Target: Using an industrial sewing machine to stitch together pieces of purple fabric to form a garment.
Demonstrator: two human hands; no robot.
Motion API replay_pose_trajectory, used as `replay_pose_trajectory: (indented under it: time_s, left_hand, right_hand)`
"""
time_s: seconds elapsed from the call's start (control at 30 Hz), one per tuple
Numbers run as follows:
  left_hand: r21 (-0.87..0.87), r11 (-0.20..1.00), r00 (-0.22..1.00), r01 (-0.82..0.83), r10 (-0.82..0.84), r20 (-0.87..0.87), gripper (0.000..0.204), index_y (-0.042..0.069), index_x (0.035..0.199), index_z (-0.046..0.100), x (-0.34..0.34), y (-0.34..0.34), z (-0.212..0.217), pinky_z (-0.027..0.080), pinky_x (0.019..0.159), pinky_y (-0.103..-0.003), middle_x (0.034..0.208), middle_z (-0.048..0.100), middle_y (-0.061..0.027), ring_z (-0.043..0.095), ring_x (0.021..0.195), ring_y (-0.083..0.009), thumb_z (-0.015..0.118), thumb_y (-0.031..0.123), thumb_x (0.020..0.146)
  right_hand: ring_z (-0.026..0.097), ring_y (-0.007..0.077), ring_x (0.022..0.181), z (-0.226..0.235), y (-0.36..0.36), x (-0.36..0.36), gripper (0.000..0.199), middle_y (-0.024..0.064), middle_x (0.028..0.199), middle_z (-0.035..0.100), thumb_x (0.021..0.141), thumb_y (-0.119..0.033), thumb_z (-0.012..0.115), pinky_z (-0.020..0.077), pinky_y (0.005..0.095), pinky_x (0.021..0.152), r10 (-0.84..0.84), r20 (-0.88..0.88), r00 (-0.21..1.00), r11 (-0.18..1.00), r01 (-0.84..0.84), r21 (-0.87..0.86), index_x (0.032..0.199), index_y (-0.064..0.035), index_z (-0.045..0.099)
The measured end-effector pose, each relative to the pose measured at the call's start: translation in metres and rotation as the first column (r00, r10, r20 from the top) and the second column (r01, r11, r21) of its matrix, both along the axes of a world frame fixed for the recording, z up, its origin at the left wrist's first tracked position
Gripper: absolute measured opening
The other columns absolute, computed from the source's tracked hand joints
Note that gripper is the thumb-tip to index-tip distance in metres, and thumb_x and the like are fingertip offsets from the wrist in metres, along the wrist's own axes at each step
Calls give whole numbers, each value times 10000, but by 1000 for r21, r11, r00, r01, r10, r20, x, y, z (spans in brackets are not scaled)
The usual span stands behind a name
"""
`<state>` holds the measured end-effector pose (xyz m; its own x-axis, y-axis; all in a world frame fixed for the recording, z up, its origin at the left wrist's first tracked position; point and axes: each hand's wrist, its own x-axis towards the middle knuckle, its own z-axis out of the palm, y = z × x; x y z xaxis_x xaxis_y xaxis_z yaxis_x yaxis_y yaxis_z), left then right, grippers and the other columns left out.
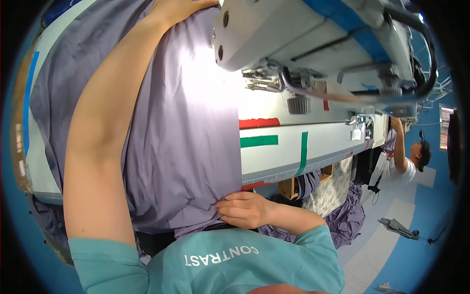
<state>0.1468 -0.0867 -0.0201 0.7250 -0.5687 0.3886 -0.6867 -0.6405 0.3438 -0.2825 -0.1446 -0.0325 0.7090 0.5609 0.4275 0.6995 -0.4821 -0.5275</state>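
A large piece of purple fabric (166, 127) covers the left side of the sewing table and hangs over its near edge toward my lap. My left arm reaches across it to the far side. There my left hand (177, 9) rests on the cloth with its thumb stretched out; the top of the picture cuts off the other fingers. Close to my body, my right hand (245, 209) is closed on the fabric's near right edge, its fingers curled. The sewing machine (274, 34) stands at the fabric's far right, its lamp glaring on the cloth. Glare washes out the needle area.
Red and green tape (259, 141) marks the white tabletop (274, 159). A wooden box (288, 189) with folded purple pieces sits below the edge, beside a heap of purple cloth (346, 215). At right, another person (404, 164) works at a machine. A folded grey umbrella (399, 228) is further right.
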Motion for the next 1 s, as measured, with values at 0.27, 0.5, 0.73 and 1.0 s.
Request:
replay_pose_trajectory:
  time_s: [0.27,0.5,0.73,1.0]
  left_hand:
    - [-82,996,999,-33,31,-16,789,-29,1288,563,36,-14,-1,360,1093,-414,1345,549,-220,489,1276,-354,683,566,785]
    - [-293,949,976,115,-52,214,480,13,1115,659,66,-5,5,516,866,-392,1066,670,-194,645,1007,-343,728,369,801]
    - [-211,940,948,270,-297,-112,555,29,1338,485,-69,59,8,310,1113,-433,1385,486,-179,406,1343,-313,616,333,892]
    - [-59,979,953,194,-203,-225,608,90,1473,382,-193,219,30,210,1179,-415,1536,364,-136,311,1439,-300,562,339,949]
  right_hand:
    - [648,236,996,10,-8,20,58,96,987,642,757,-70,678,523,373,913,16,13,1000,999,-16,30,784,-19,669]
    - [638,211,980,10,-3,23,36,70,987,643,770,-65,674,479,397,986,-20,13,1000,997,19,71,801,-48,677]
    - [611,223,1059,2,1,-11,188,59,1044,647,792,-93,684,328,483,1117,31,-291,956,988,15,154,973,-45,690]
    - [600,181,1205,-8,34,-64,70,67,1219,672,745,-41,704,236,496,1161,-170,32,985,956,157,249,793,-85,679]
